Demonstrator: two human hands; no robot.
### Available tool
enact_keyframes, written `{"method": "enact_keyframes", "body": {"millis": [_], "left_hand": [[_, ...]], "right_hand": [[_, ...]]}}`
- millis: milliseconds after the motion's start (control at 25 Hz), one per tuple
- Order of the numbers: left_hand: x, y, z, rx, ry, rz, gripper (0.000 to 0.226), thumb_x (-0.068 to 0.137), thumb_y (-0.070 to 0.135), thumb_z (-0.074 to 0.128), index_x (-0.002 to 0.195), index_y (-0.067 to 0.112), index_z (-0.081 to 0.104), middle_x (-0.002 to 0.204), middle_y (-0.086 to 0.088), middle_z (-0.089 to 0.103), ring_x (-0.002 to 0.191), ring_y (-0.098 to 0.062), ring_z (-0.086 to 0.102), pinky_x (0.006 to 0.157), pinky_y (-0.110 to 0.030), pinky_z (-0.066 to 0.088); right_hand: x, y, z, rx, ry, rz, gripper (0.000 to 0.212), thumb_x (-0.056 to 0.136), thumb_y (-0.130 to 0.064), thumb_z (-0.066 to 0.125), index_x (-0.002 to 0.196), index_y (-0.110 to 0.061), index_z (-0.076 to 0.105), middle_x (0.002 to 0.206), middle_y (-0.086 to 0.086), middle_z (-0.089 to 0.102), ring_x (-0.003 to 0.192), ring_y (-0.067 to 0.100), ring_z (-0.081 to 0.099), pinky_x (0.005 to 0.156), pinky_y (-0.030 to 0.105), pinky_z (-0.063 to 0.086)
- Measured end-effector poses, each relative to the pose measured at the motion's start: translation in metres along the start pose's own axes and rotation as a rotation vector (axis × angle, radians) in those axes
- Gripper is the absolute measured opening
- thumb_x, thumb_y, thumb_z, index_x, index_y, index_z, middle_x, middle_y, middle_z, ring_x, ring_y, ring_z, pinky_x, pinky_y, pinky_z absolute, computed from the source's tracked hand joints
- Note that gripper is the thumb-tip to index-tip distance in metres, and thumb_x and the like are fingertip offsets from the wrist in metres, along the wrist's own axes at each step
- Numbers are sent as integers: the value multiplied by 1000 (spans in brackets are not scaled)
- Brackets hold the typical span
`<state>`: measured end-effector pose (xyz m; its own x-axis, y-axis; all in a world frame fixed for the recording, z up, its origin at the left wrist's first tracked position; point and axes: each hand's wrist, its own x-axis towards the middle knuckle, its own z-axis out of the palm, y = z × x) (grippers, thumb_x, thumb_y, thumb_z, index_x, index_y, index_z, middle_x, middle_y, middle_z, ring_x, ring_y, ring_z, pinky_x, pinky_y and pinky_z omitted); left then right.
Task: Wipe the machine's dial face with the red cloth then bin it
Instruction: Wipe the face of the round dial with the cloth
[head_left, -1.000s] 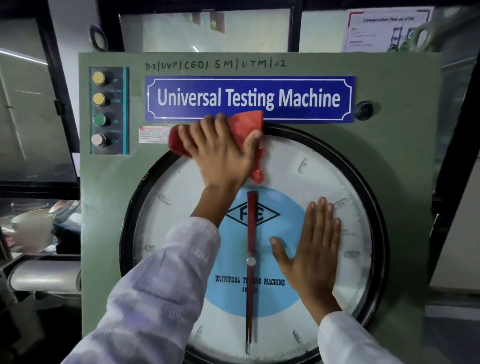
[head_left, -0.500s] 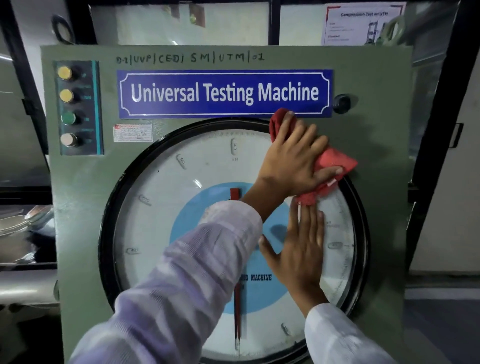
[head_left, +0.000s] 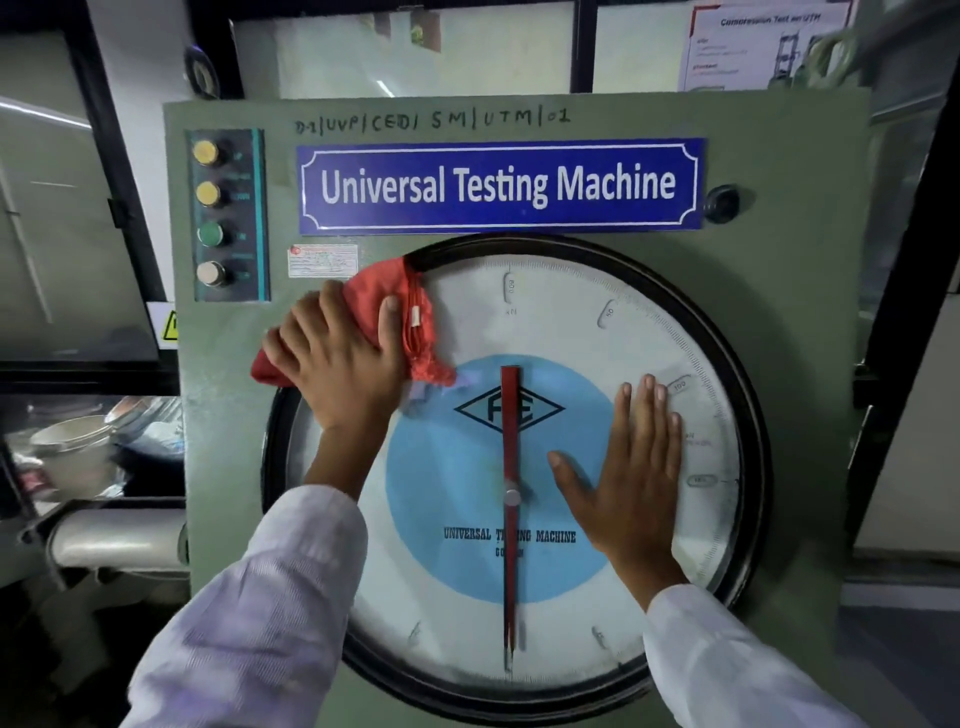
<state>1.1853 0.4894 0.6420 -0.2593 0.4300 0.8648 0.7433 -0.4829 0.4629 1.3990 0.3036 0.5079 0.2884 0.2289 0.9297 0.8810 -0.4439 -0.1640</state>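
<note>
A big round dial face (head_left: 561, 332), white with a blue centre and a red pointer, fills the front of the green machine (head_left: 779, 312). My left hand (head_left: 340, 364) presses a crumpled red cloth (head_left: 415, 327) against the dial's upper left rim, with cloth sticking out above and left of the fingers. My right hand (head_left: 628, 483) lies flat with fingers spread on the right half of the dial glass and holds nothing. No bin is in view.
A blue nameplate (head_left: 498, 184) sits above the dial. Left of it is a column of push buttons (head_left: 210, 213), and a black knob (head_left: 721, 203) sits at its right. Metal bowls (head_left: 78, 441) and a pipe lie left of the machine.
My left hand has swept the red cloth from the dial's upper right back across to its upper left rim. My right hand has stayed flat on the right half of the dial.
</note>
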Motion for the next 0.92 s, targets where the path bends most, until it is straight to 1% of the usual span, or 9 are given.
{"method": "enact_keyframes", "body": {"millis": [80, 200, 280, 360, 520, 680, 760, 840, 920], "left_hand": [[1, 3, 0, -23, -17, -59, 67, 102, 69, 37, 136, 14, 54, 127, -18, 59, 122, -42, 52, 119, -64, 29], [7, 28, 1, -45, -47, -90, 66, 102, 68, 39, 133, 13, 55, 129, -19, 57, 127, -45, 49, 120, -71, 24], [11, 45, 2, -39, -45, -62, 64, 102, 68, 40, 130, 13, 57, 127, -19, 58, 127, -46, 50, 120, -72, 23], [14, 65, 2, -32, -48, 8, 65, 102, 70, 37, 129, 14, 58, 127, -18, 58, 127, -45, 50, 122, -71, 21], [13, 121, 4, -80, -86, 268, 63, 101, 70, 38, 128, 17, 61, 130, -15, 60, 131, -44, 50, 125, -69, 17], [-20, 176, 8, -176, -109, 705, 64, 100, 67, 49, 133, 15, 67, 136, -16, 64, 135, -46, 52, 127, -69, 16], [-35, 190, 9, -190, -149, 892, 67, 100, 68, 50, 138, 14, 66, 140, -17, 63, 139, -48, 50, 127, -69, 13], [-35, 194, 4, -158, -224, 973, 73, 100, 71, 44, 144, 16, 60, 145, -16, 59, 143, -47, 46, 128, -69, 10], [-26, 188, -2, -123, -298, 1020, 84, 98, 79, 39, 156, 20, 49, 156, -15, 51, 150, -44, 38, 130, -67, 5]], "right_hand": [[1, 1, -3, -3, -33, -7, 104, 99, -78, 41, 172, -8, 14, 180, 17, 10, 169, 31, 8, 137, 53, 13], [-9, -3, -7, -18, -67, 50, 101, 100, -77, 37, 173, -13, 7, 181, 14, 4, 169, 29, 4, 138, 49, 6], [-21, -11, -4, -10, -53, 93, 97, 103, -75, 34, 172, -12, 7, 181, 15, 4, 169, 31, 5, 137, 51, 6], [-30, -16, -1, 4, -29, 116, 94, 105, -71, 34, 172, -8, 13, 181, 18, 8, 169, 34, 8, 137, 52, 8], [-29, -17, 2, -24, -23, 124, 92, 105, -69, 34, 171, -6, 17, 180, 20, 11, 168, 36, 10, 137, 53, 8], [-32, -17, 3, -35, -24, 114, 91, 106, -69, 33, 171, -8, 14, 180, 19, 11, 168, 36, 11, 137, 54, 11], [-31, -16, 2, -29, -30, 116, 91, 106, -69, 31, 171, -7, 15, 180, 18, 11, 168, 36, 11, 136, 55, 12], [-31, -15, 1, -31, -44, 125, 92, 105, -69, 30, 171, -7, 17, 180, 18, 10, 168, 35, 10, 136, 55, 12], [-30, -16, -1, -31, -52, 126, 91, 106, -70, 28, 171, -7, 17, 180, 17, 10, 168, 35, 11, 136, 55, 12]]}}
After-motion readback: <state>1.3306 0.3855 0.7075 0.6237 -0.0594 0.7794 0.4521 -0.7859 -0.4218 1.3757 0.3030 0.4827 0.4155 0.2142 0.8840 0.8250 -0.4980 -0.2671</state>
